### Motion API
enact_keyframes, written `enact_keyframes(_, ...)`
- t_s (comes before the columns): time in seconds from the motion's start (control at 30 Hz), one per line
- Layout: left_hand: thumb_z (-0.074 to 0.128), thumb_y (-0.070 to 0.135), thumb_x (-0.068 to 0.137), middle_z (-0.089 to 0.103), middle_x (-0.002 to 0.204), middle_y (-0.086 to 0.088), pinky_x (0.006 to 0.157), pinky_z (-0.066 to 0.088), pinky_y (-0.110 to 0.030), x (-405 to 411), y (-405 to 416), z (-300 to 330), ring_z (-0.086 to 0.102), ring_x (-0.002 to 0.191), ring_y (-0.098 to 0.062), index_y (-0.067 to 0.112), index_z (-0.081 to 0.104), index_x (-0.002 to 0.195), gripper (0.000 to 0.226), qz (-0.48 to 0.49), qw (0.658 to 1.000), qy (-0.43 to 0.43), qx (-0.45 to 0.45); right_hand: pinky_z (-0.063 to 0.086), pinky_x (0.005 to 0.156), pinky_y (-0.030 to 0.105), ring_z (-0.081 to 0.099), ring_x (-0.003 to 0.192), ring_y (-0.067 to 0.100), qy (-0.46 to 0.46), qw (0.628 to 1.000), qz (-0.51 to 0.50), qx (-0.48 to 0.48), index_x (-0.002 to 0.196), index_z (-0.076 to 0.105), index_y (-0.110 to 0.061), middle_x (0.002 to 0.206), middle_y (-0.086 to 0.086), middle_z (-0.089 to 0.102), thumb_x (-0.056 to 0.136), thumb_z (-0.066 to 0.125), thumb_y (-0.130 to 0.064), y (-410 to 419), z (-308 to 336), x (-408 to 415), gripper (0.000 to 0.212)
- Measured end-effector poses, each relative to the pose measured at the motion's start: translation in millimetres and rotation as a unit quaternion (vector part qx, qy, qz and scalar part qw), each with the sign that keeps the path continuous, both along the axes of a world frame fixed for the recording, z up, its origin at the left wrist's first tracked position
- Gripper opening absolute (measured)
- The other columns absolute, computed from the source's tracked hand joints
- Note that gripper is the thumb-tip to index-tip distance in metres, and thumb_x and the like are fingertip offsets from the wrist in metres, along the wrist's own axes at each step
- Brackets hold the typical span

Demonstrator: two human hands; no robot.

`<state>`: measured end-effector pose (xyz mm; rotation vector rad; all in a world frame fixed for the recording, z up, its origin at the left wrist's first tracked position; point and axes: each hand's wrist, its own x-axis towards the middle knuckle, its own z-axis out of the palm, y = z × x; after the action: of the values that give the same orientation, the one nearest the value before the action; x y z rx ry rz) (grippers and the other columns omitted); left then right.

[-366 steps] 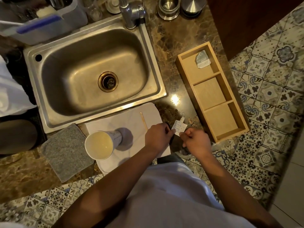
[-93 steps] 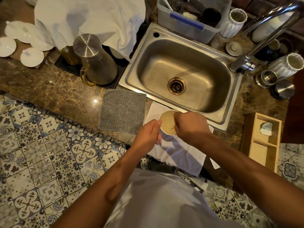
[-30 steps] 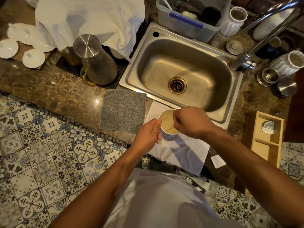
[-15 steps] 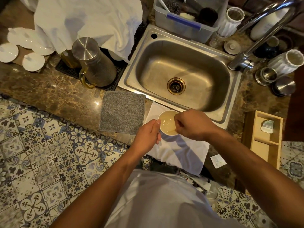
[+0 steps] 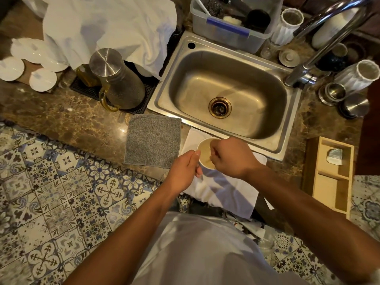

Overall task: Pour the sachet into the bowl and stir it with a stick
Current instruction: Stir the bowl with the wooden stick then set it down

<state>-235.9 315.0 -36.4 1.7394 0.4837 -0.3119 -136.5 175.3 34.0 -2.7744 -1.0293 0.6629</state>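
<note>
A white paper cup (image 5: 205, 148) serves as the bowl and holds pale, cloudy liquid. It stands on a white cloth (image 5: 226, 190) at the counter's front edge, just below the sink. My left hand (image 5: 183, 171) grips the cup's left side. My right hand (image 5: 232, 157) hovers over the cup's right half, fingers pinched on a thin stick (image 5: 212, 152) that dips into the liquid; most of the stick is hidden by the fingers. One sachet (image 5: 334, 156) lies in the top compartment of the wooden box (image 5: 329, 182).
A grey cloth (image 5: 153, 140) lies left of the cup. The steel sink (image 5: 246, 89) and faucet (image 5: 320, 38) are behind it. A metal jug (image 5: 117, 81) stands at the left, a plastic tub (image 5: 226, 31) and white holders at the back. The counter edge drops to tiled floor.
My right hand has shifted slightly left and nearer over the cup with the stick. The left hand stays on the cup's side, and the cup has not moved.
</note>
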Motion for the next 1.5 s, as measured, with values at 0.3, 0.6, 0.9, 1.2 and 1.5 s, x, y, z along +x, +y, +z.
enact_keyframes(0.3, 0.037, 0.031, 0.110, 0.067, 0.066, -0.006, 0.061, 0.045, -0.029, 1, 0, -2, 0.065, 0.060, -0.017, 0.018, 0.054, 0.075, 0.041, 0.012, 1.000, 0.004, -0.004, 0.047, 0.055, 0.026, 0.065, 0.057, 0.010, 0.097, 0.924, -0.296, 0.221, 0.083, 0.070, -0.016, 0.067, -0.001, 0.071, 0.092, 0.070, -0.027, -26, 1, 1, 0.014)
enact_keyframes(0.6, 0.035, 0.031, 0.111, 0.065, 0.065, -0.007, 0.058, 0.045, -0.024, 2, 0, 2, 0.066, 0.062, -0.020, 0.014, 0.054, 0.076, 0.043, 0.008, 1.000, 0.021, -0.013, 0.044, 0.048, 0.030, 0.051, 0.051, 0.016, 0.186, 0.725, -0.550, 0.370, 0.092, 0.075, -0.007, 0.067, 0.012, 0.065, 0.093, 0.072, -0.027, -102, -8, -28, 0.020)
enact_keyframes(0.9, 0.037, 0.026, 0.111, 0.065, 0.067, -0.014, 0.053, 0.045, -0.019, 2, -2, 7, 0.066, 0.062, -0.025, 0.013, 0.054, 0.075, 0.042, 0.023, 0.999, 0.016, -0.017, 0.042, 0.047, 0.027, 0.048, 0.044, 0.005, 0.167, 0.811, -0.489, 0.275, 0.077, 0.067, -0.010, 0.057, 0.004, 0.060, 0.095, 0.068, -0.034, -137, -24, -58, 0.030)
enact_keyframes(1.2, 0.035, 0.027, 0.111, 0.066, 0.069, -0.014, 0.049, 0.045, -0.025, 3, -5, 12, 0.065, 0.060, -0.023, 0.013, 0.054, 0.077, 0.041, 0.019, 0.999, 0.027, 0.009, 0.031, 0.043, 0.026, 0.042, 0.041, 0.010, 0.294, 0.553, -0.672, 0.394, 0.096, 0.062, -0.005, 0.055, 0.000, 0.063, 0.102, 0.057, -0.027, -158, -48, -73, 0.023)
enact_keyframes(1.5, 0.035, 0.028, 0.111, 0.066, 0.070, -0.015, 0.046, 0.044, -0.021, 3, -4, 14, 0.061, 0.052, -0.010, 0.000, 0.057, 0.087, 0.043, 0.014, 0.999, 0.040, 0.027, 0.062, 0.056, 0.039, 0.072, 0.069, 0.029, 0.355, 0.461, -0.696, 0.420, 0.110, 0.058, 0.002, 0.093, 0.013, 0.077, 0.108, 0.046, -0.018, -117, -79, -98, 0.023)
